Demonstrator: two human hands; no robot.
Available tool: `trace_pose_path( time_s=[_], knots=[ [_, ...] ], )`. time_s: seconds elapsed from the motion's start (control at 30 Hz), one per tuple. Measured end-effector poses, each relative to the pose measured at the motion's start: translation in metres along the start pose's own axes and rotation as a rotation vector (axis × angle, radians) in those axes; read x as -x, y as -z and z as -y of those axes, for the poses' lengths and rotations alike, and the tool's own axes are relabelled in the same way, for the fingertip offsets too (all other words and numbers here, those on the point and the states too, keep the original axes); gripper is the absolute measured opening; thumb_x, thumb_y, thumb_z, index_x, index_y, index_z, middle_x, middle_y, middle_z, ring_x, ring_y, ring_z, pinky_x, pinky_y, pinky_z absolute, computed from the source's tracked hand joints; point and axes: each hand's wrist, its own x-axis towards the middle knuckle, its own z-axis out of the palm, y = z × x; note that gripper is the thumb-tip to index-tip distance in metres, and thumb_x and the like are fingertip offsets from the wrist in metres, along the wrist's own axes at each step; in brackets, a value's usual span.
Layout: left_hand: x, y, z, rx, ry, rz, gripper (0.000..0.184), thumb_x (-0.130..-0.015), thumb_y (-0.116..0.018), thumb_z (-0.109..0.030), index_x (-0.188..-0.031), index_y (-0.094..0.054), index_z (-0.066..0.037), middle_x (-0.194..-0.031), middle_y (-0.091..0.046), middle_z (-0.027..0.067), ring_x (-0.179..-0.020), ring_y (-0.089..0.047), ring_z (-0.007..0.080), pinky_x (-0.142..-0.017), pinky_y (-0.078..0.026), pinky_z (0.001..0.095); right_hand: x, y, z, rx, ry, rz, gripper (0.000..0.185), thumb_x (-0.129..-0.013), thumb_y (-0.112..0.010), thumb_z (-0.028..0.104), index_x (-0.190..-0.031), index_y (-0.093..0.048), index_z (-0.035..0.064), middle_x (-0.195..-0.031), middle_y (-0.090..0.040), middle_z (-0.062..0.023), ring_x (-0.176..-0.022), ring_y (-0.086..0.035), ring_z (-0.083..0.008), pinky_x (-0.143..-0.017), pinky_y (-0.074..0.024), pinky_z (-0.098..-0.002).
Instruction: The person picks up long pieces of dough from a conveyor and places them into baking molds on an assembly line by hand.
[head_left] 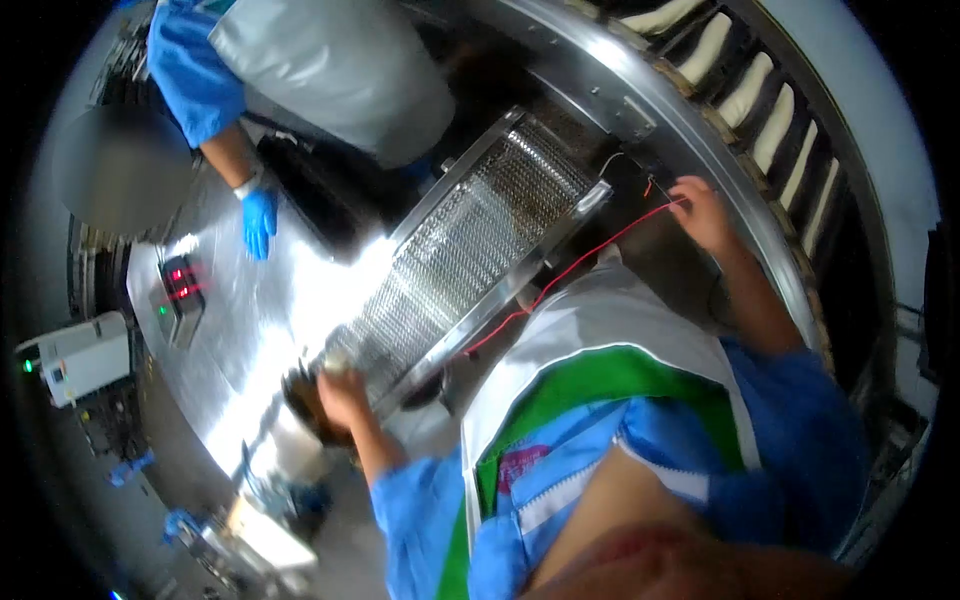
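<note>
My left hand (342, 398) is at the near-left end of a metal mesh conveyor belt (470, 235), its fingers curled and blurred. A small pale lump (337, 360) shows at its fingertips, too smeared to name. Off to the right, my right hand (703, 215) is closed with fingertips pinched on a thin red cord (600, 247). The cord runs from those fingers down-left across the front of my apron, past the belt's side rail.
Across the belt, a co-worker's blue-gloved hand (258, 225) hangs over a shiny steel table (225, 330). On the table stands a device with red digits (180, 285). Along the upper right, a curved metal rail (690, 135) borders dark trays holding several pale dough strips (745, 92).
</note>
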Motion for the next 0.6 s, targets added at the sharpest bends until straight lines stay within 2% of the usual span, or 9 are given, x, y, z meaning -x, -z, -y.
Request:
trace_pose_path(
  time_s=[0.03,0.1,0.3,0.33,0.4,0.47,0.53,0.57,0.6],
  knots=[
    [-0.010,-0.016,0.032,0.370,0.085,-0.008,0.038,-0.071,-0.068,-0.021,-0.105,-0.057,-0.009,-0.103,-0.061,0.0072,-0.093,-0.059,0.0219,-0.074,-0.051,0.0350,-0.006,0.002,0.007,-0.014,-0.006,0.043,0.024,-0.073,-0.066,0.009,-0.094,-0.057,0.0019,-0.109,-0.052,-0.0176,-0.099,-0.053,-0.0324,-0.083,-0.0448,-0.0367],
    [-0.020,0.002,0.027,0.594,0.156,-0.077,0.034,-0.074,-0.066,-0.017,-0.106,-0.056,-0.008,-0.102,-0.061,0.0092,-0.090,-0.060,0.0212,-0.071,-0.053,0.0317,-0.021,-0.011,0.003,-0.126,0.075,0.115,0.025,-0.073,-0.064,0.011,-0.096,-0.058,0.0018,-0.113,-0.051,-0.0181,-0.104,-0.051,-0.0321,-0.089,-0.0424,-0.0363],
    [0.018,0.168,-0.061,0.479,0.017,-0.506,0.038,-0.081,-0.060,-0.017,-0.113,-0.051,0.001,-0.106,-0.058,0.0163,-0.088,-0.060,0.0268,-0.072,-0.054,0.0354,-0.086,-0.019,0.075,-0.342,0.320,0.325,0.036,-0.074,-0.065,0.014,-0.107,-0.055,0.0050,-0.121,-0.046,-0.0157,-0.110,-0.047,-0.0307,-0.093,-0.0397,-0.0355],
    [0.015,0.181,-0.069,0.605,-0.065,-0.651,0.038,-0.080,-0.060,-0.018,-0.113,-0.052,0.000,-0.108,-0.057,0.0166,-0.089,-0.060,0.0282,-0.074,-0.054,0.0364,-0.098,-0.014,0.094,-0.420,0.329,0.395,0.038,-0.073,-0.066,0.014,-0.108,-0.054,0.0069,-0.122,-0.045,-0.0143,-0.110,-0.048,-0.0301,-0.092,-0.0404,-0.0352],
    [0.021,0.218,-0.118,1.272,-0.146,-0.609,0.041,-0.078,-0.063,-0.017,-0.114,-0.051,-0.003,-0.107,-0.058,0.0167,-0.093,-0.059,0.0300,-0.078,-0.053,0.0378,-0.124,-0.016,0.118,-0.483,0.571,0.429,0.061,-0.071,-0.070,0.020,-0.124,-0.042,0.0085,-0.129,-0.038,-0.0140,-0.118,-0.041,-0.0297,-0.098,-0.0366,-0.0368],
    [0.033,0.255,-0.193,1.209,0.078,-0.694,0.041,-0.081,-0.052,-0.024,-0.115,-0.049,-0.001,-0.102,-0.055,0.0149,-0.099,-0.054,0.0274,-0.084,-0.046,0.0385,-0.143,-0.001,0.143,-0.499,0.673,0.409,0.073,-0.070,-0.071,0.022,-0.131,-0.033,0.0106,-0.134,-0.032,-0.0134,-0.122,-0.036,-0.0290,-0.102,-0.0313,-0.0387],
    [0.027,0.271,-0.246,1.699,-0.157,-0.621,0.035,-0.084,-0.046,-0.019,-0.113,-0.049,-0.001,-0.102,-0.055,0.0157,-0.099,-0.054,0.0261,-0.087,-0.045,0.0358,-0.167,0.013,0.151,-0.290,0.749,0.308,0.081,-0.069,-0.073,0.025,-0.135,-0.027,0.0129,-0.137,-0.028,-0.0125,-0.124,-0.034,-0.0283,-0.104,-0.0261,-0.0416],
    [0.023,0.276,-0.263,0.842,-0.161,-0.604,0.031,-0.085,-0.045,-0.017,-0.111,-0.049,0.000,-0.102,-0.055,0.0153,-0.098,-0.054,0.0236,-0.088,-0.044,0.0339,-0.180,0.023,0.148,-0.341,0.705,0.272,0.078,-0.068,-0.073,0.023,-0.133,-0.031,0.0126,-0.135,-0.032,-0.0128,-0.123,-0.035,-0.0272,-0.105,-0.0227,-0.0433],
    [0.020,0.279,-0.286,0.930,-0.220,-0.512,0.028,-0.087,-0.043,-0.018,-0.108,-0.049,-0.001,-0.102,-0.056,0.0131,-0.096,-0.055,0.0199,-0.087,-0.044,0.0315,-0.203,0.025,0.139,-0.431,0.614,0.167,0.066,-0.069,-0.071,0.019,-0.127,-0.040,0.0128,-0.124,-0.045,-0.0103,-0.115,-0.043,-0.0265,-0.100,-0.0299,-0.0443]
  ],
)
